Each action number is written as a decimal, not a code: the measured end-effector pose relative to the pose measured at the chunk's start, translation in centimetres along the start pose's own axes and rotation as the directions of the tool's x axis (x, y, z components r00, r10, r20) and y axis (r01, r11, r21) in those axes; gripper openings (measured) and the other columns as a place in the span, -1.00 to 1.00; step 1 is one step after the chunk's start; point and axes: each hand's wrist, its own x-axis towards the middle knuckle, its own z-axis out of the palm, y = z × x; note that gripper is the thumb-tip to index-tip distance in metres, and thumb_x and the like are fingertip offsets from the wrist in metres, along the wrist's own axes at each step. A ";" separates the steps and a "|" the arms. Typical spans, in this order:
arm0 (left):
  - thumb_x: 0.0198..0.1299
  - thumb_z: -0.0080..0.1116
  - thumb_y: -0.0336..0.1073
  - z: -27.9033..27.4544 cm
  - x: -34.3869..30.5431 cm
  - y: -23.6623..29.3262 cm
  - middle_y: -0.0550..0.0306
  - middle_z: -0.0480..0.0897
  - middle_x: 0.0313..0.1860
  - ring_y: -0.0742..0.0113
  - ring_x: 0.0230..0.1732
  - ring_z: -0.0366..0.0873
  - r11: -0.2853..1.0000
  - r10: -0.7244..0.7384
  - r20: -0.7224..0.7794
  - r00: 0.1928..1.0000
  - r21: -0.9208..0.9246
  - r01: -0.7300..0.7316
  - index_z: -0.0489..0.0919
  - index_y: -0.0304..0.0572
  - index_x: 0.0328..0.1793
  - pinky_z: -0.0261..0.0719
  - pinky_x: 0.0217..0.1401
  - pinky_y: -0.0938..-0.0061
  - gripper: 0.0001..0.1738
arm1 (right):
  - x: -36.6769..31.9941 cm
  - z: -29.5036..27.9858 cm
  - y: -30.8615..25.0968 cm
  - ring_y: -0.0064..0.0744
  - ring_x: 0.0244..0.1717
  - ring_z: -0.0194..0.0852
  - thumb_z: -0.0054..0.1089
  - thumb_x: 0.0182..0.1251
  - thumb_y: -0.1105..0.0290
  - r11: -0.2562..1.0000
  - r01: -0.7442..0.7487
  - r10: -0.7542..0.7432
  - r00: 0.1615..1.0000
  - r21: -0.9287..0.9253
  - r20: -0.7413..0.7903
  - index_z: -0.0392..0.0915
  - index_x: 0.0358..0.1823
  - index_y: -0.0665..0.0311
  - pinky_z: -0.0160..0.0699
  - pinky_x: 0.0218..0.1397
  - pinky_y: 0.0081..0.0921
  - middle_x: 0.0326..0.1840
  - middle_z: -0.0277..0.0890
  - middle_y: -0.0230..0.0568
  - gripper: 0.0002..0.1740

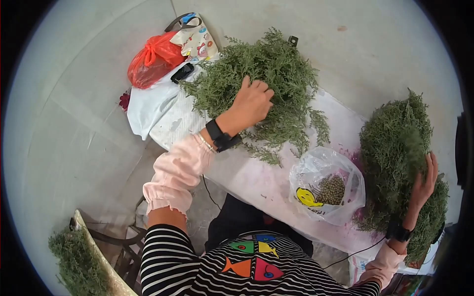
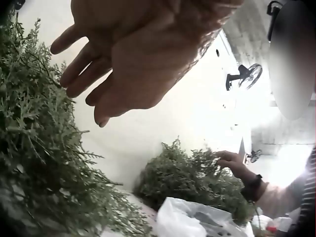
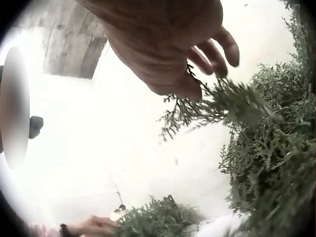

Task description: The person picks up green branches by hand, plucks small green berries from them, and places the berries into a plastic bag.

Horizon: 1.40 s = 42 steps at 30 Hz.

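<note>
A large heap of green conifer sprigs (image 1: 276,64) lies at the far side of the table. Over its near side hovers my left hand (image 1: 252,103), its fingers loosely bent; from the left wrist camera, the left hand (image 2: 123,59) has spread fingers with nothing between them. My right hand (image 1: 425,185) is at a second heap of sprigs (image 1: 390,148) on the right. Between thumb and fingers, the right hand (image 3: 173,54) pinches a conifer sprig (image 3: 222,106), blurred at its tip, above that heap.
A clear plastic bag (image 1: 308,167) of small brownish pellets stands on the stained white tabletop (image 1: 256,182). At the far left are a red plastic bag (image 1: 158,59), a patterned bag (image 1: 200,42) and a black device (image 1: 182,72). More greenery (image 1: 79,261) shows at lower left.
</note>
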 end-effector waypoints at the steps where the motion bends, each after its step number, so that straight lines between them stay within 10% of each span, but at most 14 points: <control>1: 0.01 0.21 -0.24 -0.6 -0.6 0.6 0.07 0.51 -0.15 0.15 -0.03 0.40 1.000 -0.004 0.001 1.000 0.002 0.004 0.56 -0.27 -0.18 0.21 0.11 0.14 -0.71 | -0.1 0.2 0.2 -0.15 0.30 0.19 -0.01 0.06 0.71 1.000 0.003 -0.003 1.000 0.004 0.001 0.38 0.15 0.22 0.19 0.30 -0.34 0.27 0.24 -0.10 -0.45; 7: -0.02 0.25 -0.36 -2.4 -1.6 5.6 0.01 0.58 -0.27 0.08 -0.21 0.50 0.901 0.077 -0.211 0.974 -0.404 -0.159 0.57 -0.26 -0.15 0.41 -0.10 0.31 -0.72 | -0.8 0.0 -1.2 -0.24 0.07 0.45 0.08 0.22 0.48 0.947 -0.322 0.322 0.947 -0.013 0.009 0.46 0.09 0.22 0.36 0.15 -0.44 0.06 0.50 -0.17 -0.63; 10: -0.04 0.28 -0.37 -2.0 -0.9 10.7 0.01 0.60 -0.27 0.16 -0.28 0.56 0.731 0.129 -0.147 0.981 -0.655 -0.194 0.57 -0.28 -0.09 0.49 -0.28 0.38 -0.66 | -0.7 2.3 -1.9 -0.03 -0.28 0.55 0.21 0.03 0.33 0.936 -0.309 0.352 0.821 -0.168 0.450 0.49 -0.03 0.27 0.46 -0.26 -0.25 -0.34 0.51 0.13 -0.58; 17: 0.04 0.29 -0.32 -0.1 2.1 20.6 -0.04 0.57 -0.16 0.27 -0.23 0.57 0.071 0.154 0.226 0.962 -0.974 0.217 0.36 -0.36 0.20 0.55 -0.24 0.49 -0.40 | -2.1 3.6 -5.0 0.03 -0.40 0.52 0.21 0.00 0.37 0.958 -0.281 0.258 0.930 0.054 0.263 0.48 -0.04 0.24 0.48 -0.36 -0.26 -0.43 0.51 0.08 -0.59; 24: 0.04 0.28 -0.32 2.7 9.3 25.3 -0.03 0.55 -0.16 0.23 -0.20 0.58 -0.332 0.226 0.708 0.669 -0.589 0.737 0.10 -0.46 0.33 0.58 -0.25 0.44 -0.20 | -4.2 4.9 -6.3 0.01 -0.30 0.52 0.20 0.02 0.37 0.959 -0.248 0.191 0.924 0.139 0.331 0.47 -0.01 0.24 0.50 -0.28 -0.26 -0.27 0.53 0.03 -0.57; 28: 0.03 0.26 -0.40 5.5 9.8 26.3 0.02 0.55 -0.24 0.23 -0.24 0.58 -0.454 -0.005 0.640 0.768 -0.686 0.569 0.25 -0.36 0.19 0.58 -0.30 0.44 -0.39 | -4.7 3.9 -6.8 0.02 -0.14 0.46 0.20 0.01 0.39 0.963 -0.166 0.079 0.926 0.211 0.370 0.44 0.01 0.22 0.47 -0.19 -0.24 -0.07 0.47 0.01 -0.55; 31: -0.03 0.27 -0.46 5.9 10.0 26.6 0.07 0.56 -0.31 0.30 -0.36 0.57 -0.413 0.007 0.587 0.810 -0.736 0.537 0.30 -0.37 0.10 0.55 -0.44 0.48 -0.45 | -3.8 2.4 -6.3 0.01 0.00 0.38 0.20 -0.01 0.40 0.958 -0.094 0.029 0.971 0.272 0.237 0.43 0.01 0.20 0.42 -0.12 -0.23 0.09 0.38 -0.01 -0.54; 34: -0.05 0.27 -0.50 6.2 10.0 27.4 0.10 0.57 -0.35 0.35 -0.44 0.56 -0.395 0.069 0.574 0.816 -0.735 0.551 0.32 -0.36 0.09 0.52 -0.53 0.51 -0.46 | -1.9 2.6 -5.8 -0.02 0.15 0.22 0.19 -0.06 0.41 0.981 0.173 -0.162 0.979 -0.082 0.126 0.45 -0.05 0.18 0.32 -0.02 -0.22 0.24 0.23 -0.07 -0.57; 42: -0.01 0.25 -0.51 4.9 8.6 27.7 0.05 0.61 -0.35 0.40 -0.50 0.54 -0.394 0.162 0.588 0.792 -0.698 0.599 0.31 -0.34 0.20 0.44 -0.54 0.55 -0.41 | -4.2 6.9 -0.7 -0.09 0.21 0.15 0.14 -0.11 0.52 0.986 0.128 -0.106 0.976 -0.105 0.189 0.46 -0.26 0.16 0.27 0.02 -0.26 0.30 0.17 -0.17 -0.71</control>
